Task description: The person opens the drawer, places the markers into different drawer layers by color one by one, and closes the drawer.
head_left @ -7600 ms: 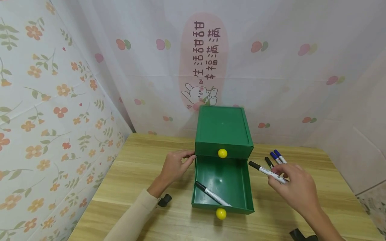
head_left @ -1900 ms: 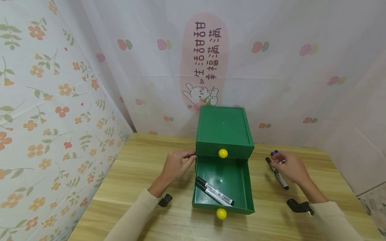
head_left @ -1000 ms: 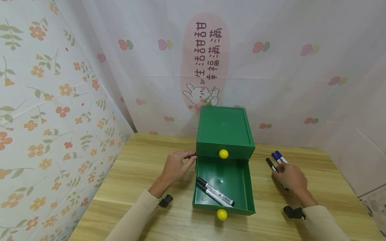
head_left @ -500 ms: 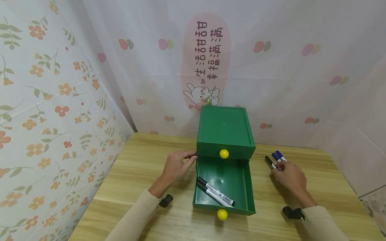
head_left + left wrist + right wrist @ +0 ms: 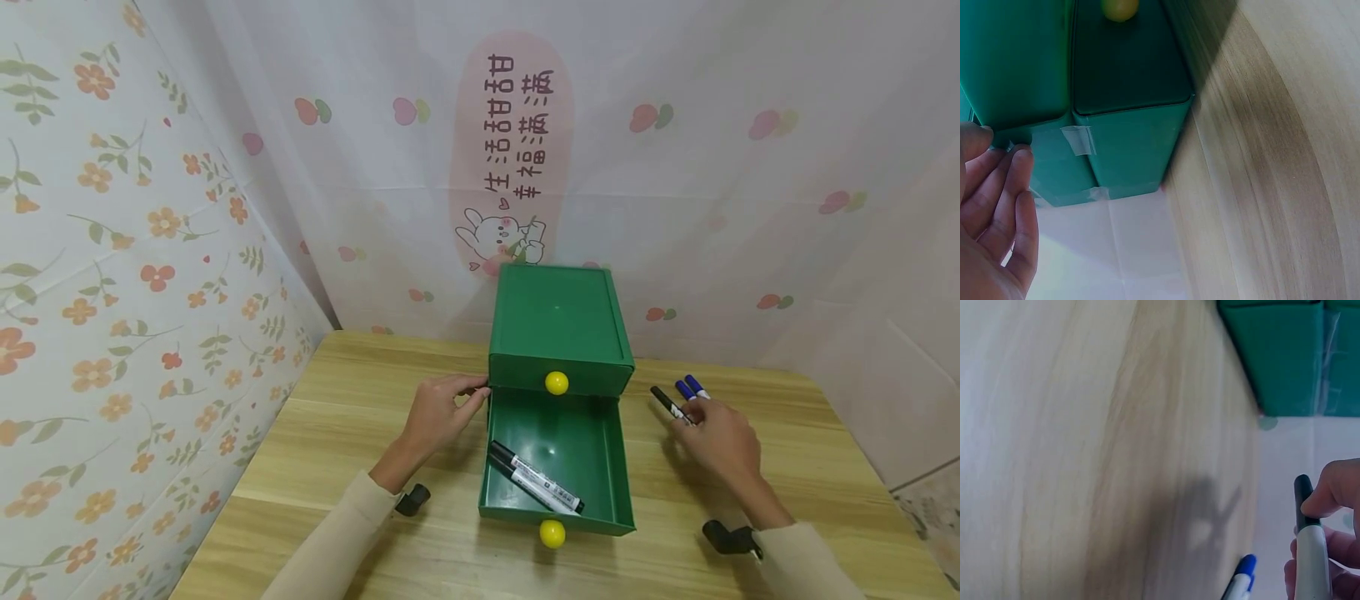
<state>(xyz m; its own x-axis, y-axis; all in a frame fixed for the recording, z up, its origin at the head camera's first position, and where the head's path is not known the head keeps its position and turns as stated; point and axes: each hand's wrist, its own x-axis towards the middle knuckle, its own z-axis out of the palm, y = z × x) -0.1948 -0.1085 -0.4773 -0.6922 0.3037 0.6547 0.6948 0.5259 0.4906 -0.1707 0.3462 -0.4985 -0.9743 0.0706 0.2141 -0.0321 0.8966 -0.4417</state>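
In the head view a green drawer box (image 5: 557,312) stands mid-table, with one drawer (image 5: 573,433) pulled out. Two black-capped markers (image 5: 543,483) lie side by side in that drawer. My left hand (image 5: 442,408) pinches the box's front left edge, thumb and fingertips against it in the left wrist view. To the right of the box, my right hand (image 5: 723,437) pinches a black-capped marker (image 5: 664,400) near its cap. The right wrist view shows this marker (image 5: 1312,562) above the tabletop, its white barrel pointing back towards the wrist. My right fingers partly hide it in the head view.
Blue-capped markers (image 5: 694,385) lie just beyond my right hand, partly covered by it. A closed tier with a yellow knob (image 5: 1120,7) sits below the pulled-out drawer. Patterned cloth (image 5: 375,167) hangs behind the wooden table (image 5: 360,375).
My right hand placed a second black-capped marker in the drawer, returned right and took hold of another, now shifted slightly left. My left hand has stayed at the box.
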